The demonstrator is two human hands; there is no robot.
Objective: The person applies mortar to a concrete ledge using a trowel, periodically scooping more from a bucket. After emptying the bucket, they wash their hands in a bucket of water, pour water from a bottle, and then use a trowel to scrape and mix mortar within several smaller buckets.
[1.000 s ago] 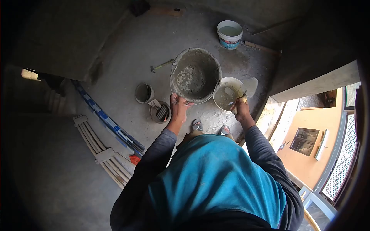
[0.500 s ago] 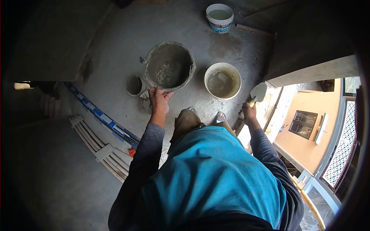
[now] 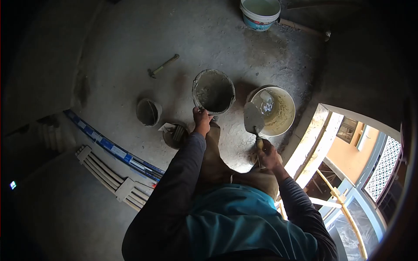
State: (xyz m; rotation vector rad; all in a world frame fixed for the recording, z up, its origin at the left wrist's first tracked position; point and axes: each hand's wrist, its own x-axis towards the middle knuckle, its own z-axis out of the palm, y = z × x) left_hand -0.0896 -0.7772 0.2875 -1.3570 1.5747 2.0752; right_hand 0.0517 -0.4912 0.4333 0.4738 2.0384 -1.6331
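Note:
My left hand (image 3: 202,120) grips the near rim of a mortar-crusted bucket (image 3: 195,78), which holds some grey mix. In my right hand (image 3: 268,155) is the handle of a trowel (image 3: 253,118) with a broad flat blade. The blade reaches over the left edge of a whitish bucket (image 3: 288,122) that has cloudy water inside. Below my left hand, a small round container (image 3: 167,140) holds what look like tools. Left of it stands a small grey bucket (image 3: 142,112).
A hammer (image 3: 163,66) lies on the concrete floor beyond the mortar bucket. Farther off stands a white-and-blue bucket (image 3: 257,23) of water. Long blue-wrapped strips (image 3: 114,149) and a wooden slatted piece (image 3: 126,189) lie at left. A bright opening (image 3: 317,135) is at right.
The mortar bucket has moved right and nearer the body in my left hand, uncovering the hammer. The trowel has swung left from the opening to the whitish bucket. The view has shifted.

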